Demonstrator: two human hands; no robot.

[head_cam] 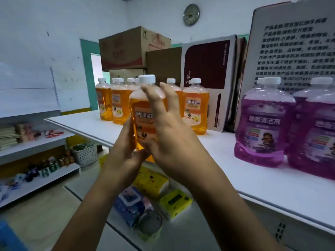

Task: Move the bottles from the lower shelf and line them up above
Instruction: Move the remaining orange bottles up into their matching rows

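Observation:
An orange bottle (140,113) with a white cap is held upright in the air in front of the top shelf's (253,182) edge. My left hand (126,153) cups its lower left side and base. My right hand (168,127) lies over its front and right side, fingers spread and curved against the neck. Behind it, several matching orange bottles (195,107) stand in a group on the white top shelf. Purple bottles (262,122) stand on the same shelf to the right.
Cardboard boxes (130,49) and a printed carton (293,51) line the back of the top shelf. Below, the lower shelf (181,236) holds yellow tissue packs (152,183), a blue pack (130,203) and a tin. White shelving with small goods stands at the left.

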